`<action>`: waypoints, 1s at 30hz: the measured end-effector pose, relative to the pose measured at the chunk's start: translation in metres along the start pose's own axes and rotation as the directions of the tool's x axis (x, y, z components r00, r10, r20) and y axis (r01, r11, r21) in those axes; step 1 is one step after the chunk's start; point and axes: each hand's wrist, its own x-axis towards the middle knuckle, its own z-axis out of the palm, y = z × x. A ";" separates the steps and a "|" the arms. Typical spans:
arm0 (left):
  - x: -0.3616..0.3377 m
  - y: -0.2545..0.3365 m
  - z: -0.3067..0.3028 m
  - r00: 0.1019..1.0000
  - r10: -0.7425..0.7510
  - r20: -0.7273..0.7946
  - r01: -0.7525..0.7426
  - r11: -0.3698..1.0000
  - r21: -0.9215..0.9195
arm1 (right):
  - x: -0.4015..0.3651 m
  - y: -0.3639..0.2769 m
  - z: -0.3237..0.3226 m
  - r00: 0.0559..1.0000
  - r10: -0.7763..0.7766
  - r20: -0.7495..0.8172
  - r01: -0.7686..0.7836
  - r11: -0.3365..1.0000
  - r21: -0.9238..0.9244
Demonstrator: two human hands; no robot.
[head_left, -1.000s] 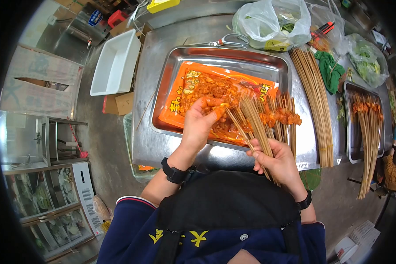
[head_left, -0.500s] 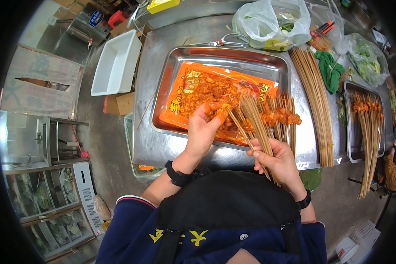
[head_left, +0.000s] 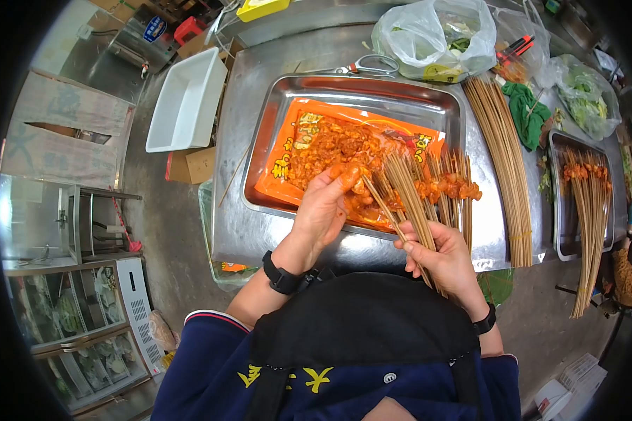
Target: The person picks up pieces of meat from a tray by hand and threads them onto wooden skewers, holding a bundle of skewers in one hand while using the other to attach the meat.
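My left hand [head_left: 321, 210] pinches a small piece of red-orange marinated meat [head_left: 355, 177] at the tip of a wooden skewer. My right hand [head_left: 442, 256] is closed round a bundle of wooden skewers [head_left: 411, 196] that points up and to the left. Both hands are over the near edge of a steel tray [head_left: 288, 88]. In the tray lies an orange packet [head_left: 277, 184] with a heap of marinated meat [head_left: 337, 144] on it. Several loaded skewers [head_left: 460, 188] rest across the tray's right side.
Right of the tray lies a long bundle of bare skewers [head_left: 502, 168], beside a green cloth [head_left: 525, 112]. A second tray [head_left: 560, 231] holds finished skewers [head_left: 588, 210]. Behind are scissors [head_left: 376, 65] and plastic bags [head_left: 435, 38]. A white bin [head_left: 186, 102] stands left.
My left hand has turned slightly and its fingers have closed in on the meat at the skewer tip. My right hand and the bundle have hardly moved.
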 end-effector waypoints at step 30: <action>-0.002 -0.004 0.005 0.998 -0.042 -0.037 0.038 0.995 -0.093 | 0.002 0.003 -0.002 1.000 -0.009 0.013 0.009 0.999 0.043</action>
